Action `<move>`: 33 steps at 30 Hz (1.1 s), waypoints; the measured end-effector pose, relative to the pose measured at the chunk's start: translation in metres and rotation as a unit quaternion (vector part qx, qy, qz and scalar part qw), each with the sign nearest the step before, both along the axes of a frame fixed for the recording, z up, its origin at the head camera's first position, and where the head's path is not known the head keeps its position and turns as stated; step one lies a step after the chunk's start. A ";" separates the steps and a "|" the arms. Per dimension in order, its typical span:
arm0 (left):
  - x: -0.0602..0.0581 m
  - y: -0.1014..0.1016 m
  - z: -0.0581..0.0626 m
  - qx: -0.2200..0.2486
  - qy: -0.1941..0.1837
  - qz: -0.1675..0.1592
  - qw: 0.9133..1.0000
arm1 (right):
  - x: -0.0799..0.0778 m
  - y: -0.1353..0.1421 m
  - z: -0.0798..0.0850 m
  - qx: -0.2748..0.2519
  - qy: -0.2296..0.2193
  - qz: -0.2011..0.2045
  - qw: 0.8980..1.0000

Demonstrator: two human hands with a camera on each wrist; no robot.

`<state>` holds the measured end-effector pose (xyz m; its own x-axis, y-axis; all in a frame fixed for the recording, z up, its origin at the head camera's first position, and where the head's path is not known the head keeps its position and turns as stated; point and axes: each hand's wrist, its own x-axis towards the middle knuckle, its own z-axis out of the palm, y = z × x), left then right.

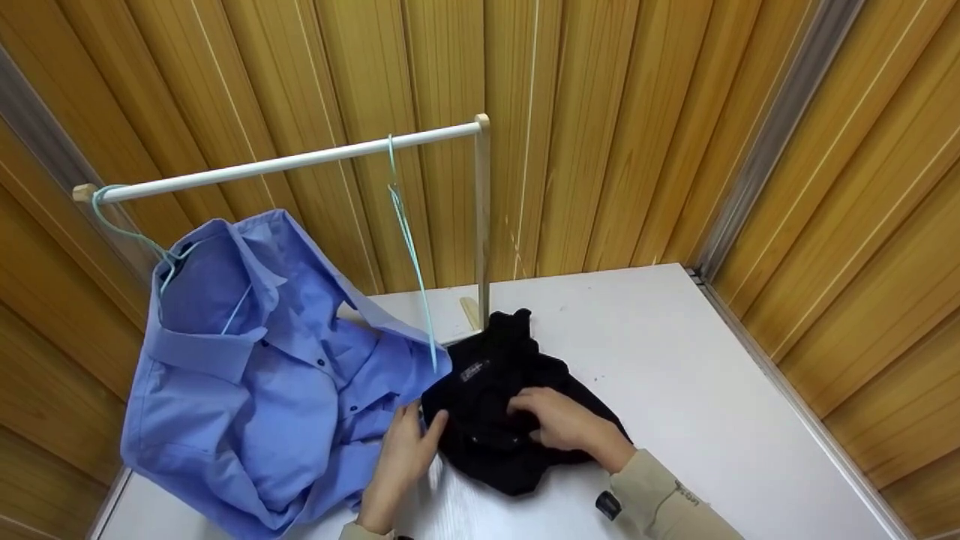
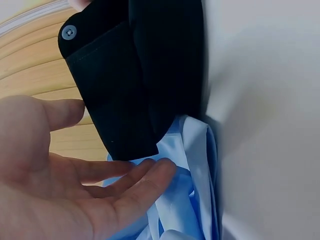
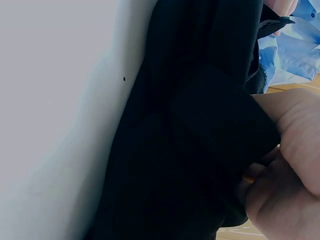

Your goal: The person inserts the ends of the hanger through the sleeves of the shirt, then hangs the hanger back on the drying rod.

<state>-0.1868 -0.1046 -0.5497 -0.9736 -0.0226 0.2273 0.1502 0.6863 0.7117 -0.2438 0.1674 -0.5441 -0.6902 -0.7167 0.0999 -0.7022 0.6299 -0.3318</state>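
Note:
A black shirt [image 1: 495, 390], bunched up with a label showing inside its neck, lies on the white table. My right hand [image 1: 559, 420] grips a fold of it, fingers curled into the cloth; in the right wrist view the dark fold [image 3: 225, 115] runs into the grip. My left hand [image 1: 405, 450] is at the shirt's left edge. The left wrist view shows its thumb and loosely extended fingers [image 2: 145, 185] at the black collar [image 2: 110, 95], which has a grey button [image 2: 69, 32]. Beside that hand hangs a blue shirt [image 1: 292, 405].
A clothes rack with a white bar [image 1: 300, 161] and an upright post [image 1: 482, 225] stands behind the shirts. One pale green hanger [image 1: 135, 234] carries the blue shirt; a second hanger [image 1: 411, 247] hangs bare. Wood-panelled walls [image 1: 600, 135] enclose the white table [image 1: 675, 375].

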 end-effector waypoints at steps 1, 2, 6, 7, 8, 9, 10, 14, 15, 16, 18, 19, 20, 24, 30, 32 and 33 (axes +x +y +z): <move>0.000 0.000 0.000 0.003 0.001 0.002 1.000 | 0.001 0.000 0.001 0.000 -0.002 -0.002 1.000; -0.001 0.000 -0.001 0.006 0.002 0.005 1.000 | 0.001 0.000 0.001 -0.001 -0.004 -0.003 1.000; -0.003 0.001 -0.002 0.025 0.008 0.011 1.000 | 0.004 0.000 0.003 -0.008 -0.009 -0.006 1.000; -0.004 0.001 -0.003 0.031 0.010 0.010 0.999 | 0.004 0.001 0.002 -0.011 -0.009 -0.005 1.000; -0.004 0.001 -0.003 0.036 0.012 0.008 0.999 | 0.004 0.001 0.002 -0.014 -0.008 -0.003 1.000; -0.004 0.001 -0.004 0.042 0.013 0.005 0.999 | 0.005 0.002 0.002 -0.018 -0.009 -0.001 1.000; -0.004 0.001 -0.004 0.046 0.016 0.003 0.999 | 0.005 0.003 0.001 -0.021 -0.011 0.001 1.000; -0.004 0.001 -0.004 0.053 0.025 -0.007 0.998 | 0.006 0.006 0.003 -0.023 -0.018 0.003 1.000; -0.004 0.000 -0.004 0.053 0.026 -0.009 0.998 | 0.006 0.007 0.004 -0.023 -0.018 0.004 1.000; -0.005 0.000 -0.003 0.051 0.026 -0.012 0.998 | 0.006 0.008 0.005 -0.021 -0.020 0.004 1.000; -0.005 0.000 -0.003 0.049 0.022 -0.015 0.998 | 0.006 0.011 0.007 -0.017 -0.021 0.005 1.000; -0.006 0.000 -0.003 0.049 0.019 -0.016 0.999 | 0.006 0.012 0.008 -0.016 -0.022 0.006 1.000; -0.006 0.000 -0.002 0.048 0.015 -0.017 0.999 | 0.006 0.013 0.010 -0.016 -0.023 0.007 1.000; -0.006 0.000 -0.002 0.045 0.007 -0.014 0.999 | 0.004 0.018 0.014 -0.027 -0.025 0.017 0.999; -0.005 -0.001 -0.001 0.038 0.010 -0.011 0.999 | 0.002 0.023 0.019 -0.049 -0.022 0.035 0.998; -0.005 -0.001 -0.001 0.030 0.013 -0.012 0.999 | 0.001 0.025 0.020 -0.055 -0.026 0.041 0.997; -0.004 -0.001 0.000 0.027 0.014 -0.013 0.999 | 0.000 0.026 0.020 -0.059 -0.030 0.044 0.997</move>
